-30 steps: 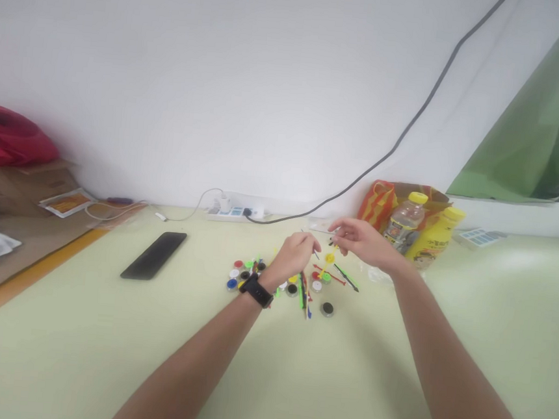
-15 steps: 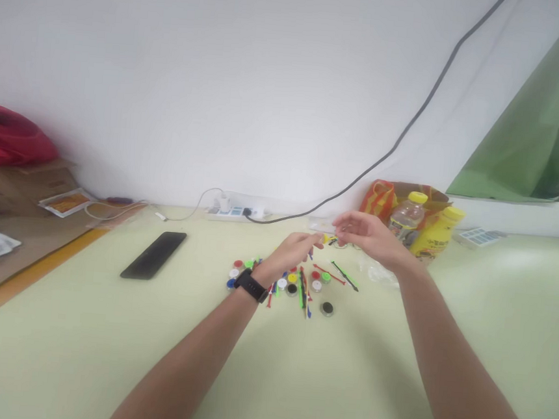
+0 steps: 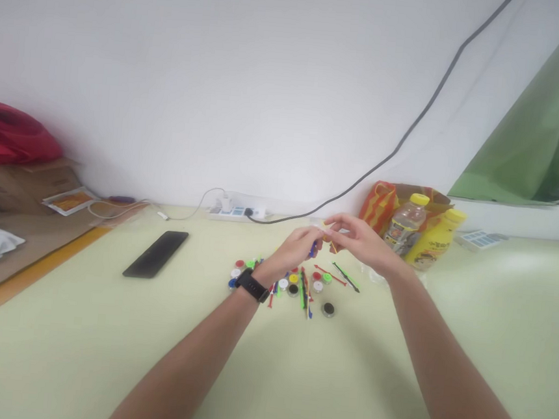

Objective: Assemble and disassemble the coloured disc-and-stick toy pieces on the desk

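Observation:
My left hand [image 3: 294,248], with a black watch on its wrist, is closed with a small blue plastic piece [image 3: 313,249] showing at its fingers. The fingertips of my right hand [image 3: 359,241] meet those of the left and pinch a thin yellow plastic strip [image 3: 333,247]; its other end is hidden by the fingers. Below the hands lie several small round coloured discs, among them a yellow disc [image 3: 293,278] and a black disc [image 3: 328,309] nearer me. Slim plastic sticks lie among them, including a red stick [image 3: 330,274] and a green and black stick [image 3: 346,277].
A black phone [image 3: 156,255] lies on the left of the table. A power strip [image 3: 236,209] sits by the wall. At the back right stand a clear bottle [image 3: 404,228], a yellow bottle [image 3: 436,241] and an orange bag [image 3: 378,204]. A cardboard box [image 3: 32,184] is far left.
My right hand has come down and left, and its fingertips now meet my left hand. The blue piece shows more clearly at my left fingers, and the yellow strip now angles downward.

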The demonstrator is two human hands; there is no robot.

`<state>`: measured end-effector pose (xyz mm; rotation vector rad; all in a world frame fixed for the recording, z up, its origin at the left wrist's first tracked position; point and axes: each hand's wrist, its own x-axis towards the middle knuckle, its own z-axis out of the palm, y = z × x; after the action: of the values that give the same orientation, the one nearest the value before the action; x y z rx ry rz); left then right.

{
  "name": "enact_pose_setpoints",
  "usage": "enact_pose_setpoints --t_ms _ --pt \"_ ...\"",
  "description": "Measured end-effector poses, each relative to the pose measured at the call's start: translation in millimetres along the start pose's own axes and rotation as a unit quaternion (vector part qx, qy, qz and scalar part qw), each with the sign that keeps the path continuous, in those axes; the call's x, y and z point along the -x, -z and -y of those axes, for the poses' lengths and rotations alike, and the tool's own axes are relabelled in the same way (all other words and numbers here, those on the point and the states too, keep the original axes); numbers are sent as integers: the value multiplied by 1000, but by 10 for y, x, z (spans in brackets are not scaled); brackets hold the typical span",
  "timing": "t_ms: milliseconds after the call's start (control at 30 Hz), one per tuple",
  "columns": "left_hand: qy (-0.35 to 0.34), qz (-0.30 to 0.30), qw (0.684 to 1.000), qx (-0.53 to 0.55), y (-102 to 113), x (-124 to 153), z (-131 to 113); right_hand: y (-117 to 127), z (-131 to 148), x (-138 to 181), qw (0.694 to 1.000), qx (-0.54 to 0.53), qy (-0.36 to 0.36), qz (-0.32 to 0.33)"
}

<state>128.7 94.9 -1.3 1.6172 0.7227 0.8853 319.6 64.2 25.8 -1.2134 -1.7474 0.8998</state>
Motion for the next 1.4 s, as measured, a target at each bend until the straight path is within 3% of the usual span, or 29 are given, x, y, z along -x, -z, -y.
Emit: enact_pose_setpoints --t_ms 300,633,1100,1400 --pt "-4 15 1000 -8 19 26 27 -20 -54 -10 998 -49 -21 42" --pt "66 -11 994 85 2 -36 51 -76 -20 -46 985 -173 -26 -3" --pt "107 0 994 -35 -81 42 18 -120 -140 -53 994 103 -16 31" --pt "86 -29 993 -71 -86 17 91 -160 -129 -50 991 113 -9 73"
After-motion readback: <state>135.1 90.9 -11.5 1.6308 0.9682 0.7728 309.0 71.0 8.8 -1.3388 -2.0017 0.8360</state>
